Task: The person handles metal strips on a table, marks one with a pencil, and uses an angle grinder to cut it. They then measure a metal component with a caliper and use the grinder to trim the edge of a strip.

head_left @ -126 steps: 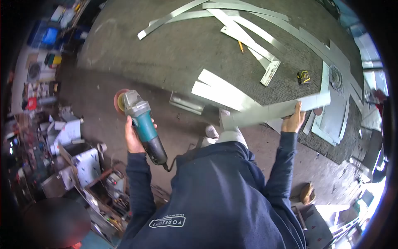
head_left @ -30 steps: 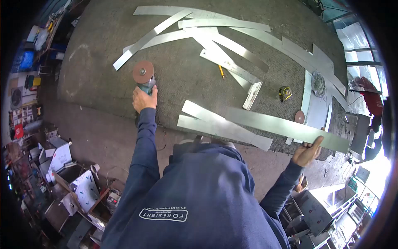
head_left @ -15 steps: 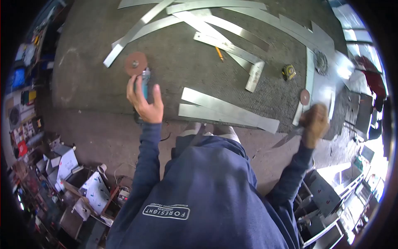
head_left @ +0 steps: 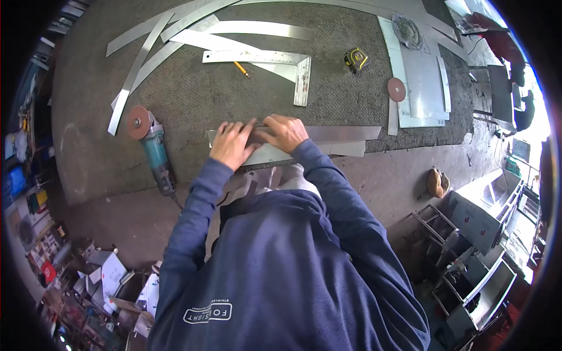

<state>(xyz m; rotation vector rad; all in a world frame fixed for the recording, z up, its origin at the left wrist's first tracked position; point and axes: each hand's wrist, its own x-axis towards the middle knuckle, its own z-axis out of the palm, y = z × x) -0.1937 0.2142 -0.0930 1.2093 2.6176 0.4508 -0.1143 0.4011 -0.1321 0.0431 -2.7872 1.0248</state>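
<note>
My left hand [head_left: 233,144] and my right hand [head_left: 285,133] are side by side at the table's front edge, fingers curled over a long flat metal strip [head_left: 345,134]. A second metal strip [head_left: 350,148] lies just below it, partly covered. What is between the thumbs is hidden. Left of my left hand an angle grinder [head_left: 154,149] with a reddish-brown disc [head_left: 139,121] lies on the table, untouched. Beyond the hands are a metal square [head_left: 302,82] and a yellow-orange pencil [head_left: 241,69].
More metal strips [head_left: 146,61] lie crossed at the far left. A tape measure [head_left: 355,59] sits right of the square. Farther right are a loose disc [head_left: 396,89], a metal sheet [head_left: 418,88] and a clear plastic-looking bundle [head_left: 408,31]. Metal frames [head_left: 477,286] stand on the floor at right.
My left hand has left the grinder and moved right. My right hand has come in from the far right, where it held a blurred strip. Both hands now grip a strip; the view has shifted.
</note>
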